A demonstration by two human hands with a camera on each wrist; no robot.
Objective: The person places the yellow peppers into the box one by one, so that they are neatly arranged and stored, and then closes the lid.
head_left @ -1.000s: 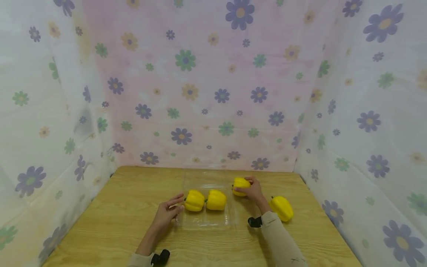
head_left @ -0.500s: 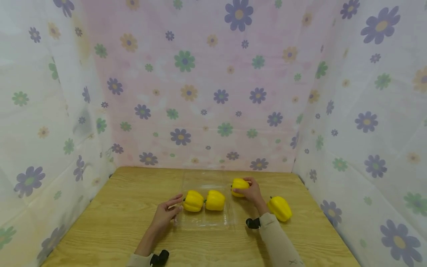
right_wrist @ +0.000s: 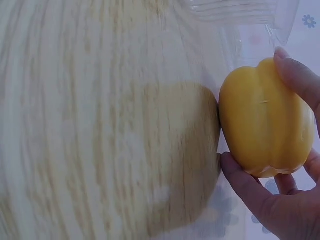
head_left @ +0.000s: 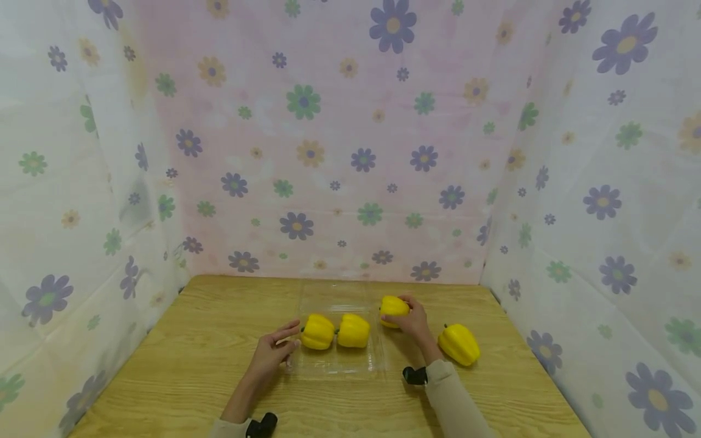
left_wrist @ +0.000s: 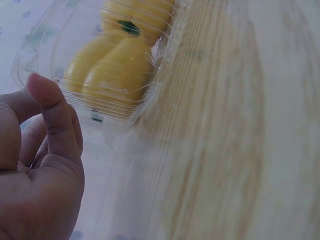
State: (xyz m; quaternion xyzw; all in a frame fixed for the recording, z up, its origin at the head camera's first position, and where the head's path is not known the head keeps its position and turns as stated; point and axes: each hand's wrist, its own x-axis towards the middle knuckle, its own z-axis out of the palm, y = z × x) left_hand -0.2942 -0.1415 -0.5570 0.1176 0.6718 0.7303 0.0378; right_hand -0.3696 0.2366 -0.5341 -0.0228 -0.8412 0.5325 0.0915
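Note:
My right hand (head_left: 414, 317) grips a yellow bell pepper (head_left: 392, 311), just right of a clear plastic clamshell container (head_left: 350, 367). In the right wrist view, the thumb and fingers curl round this bell pepper (right_wrist: 267, 120), low over the wood. Two more yellow bell peppers lie side by side in the container, the left one (head_left: 317, 333) and the right one (head_left: 353, 331), stems pointing left. At the container's left side my left hand (head_left: 272, 351) has its fingers loosely extended and spread from the thumb. In the left wrist view, that hand's thumb (left_wrist: 45, 92) overlaps the container's rim.
Another yellow bell pepper (head_left: 459, 345) lies on the wooden table (head_left: 208, 328), to the right of my right forearm. The container's transparent lid (head_left: 335, 295) is folded back behind it. A flower-print sheet (head_left: 334, 140) hangs around the back and both sides.
My right wrist has lowered and drawn slightly nearer, and the bell pepper in that hand has shifted a little with it. The left hand stays beside the container.

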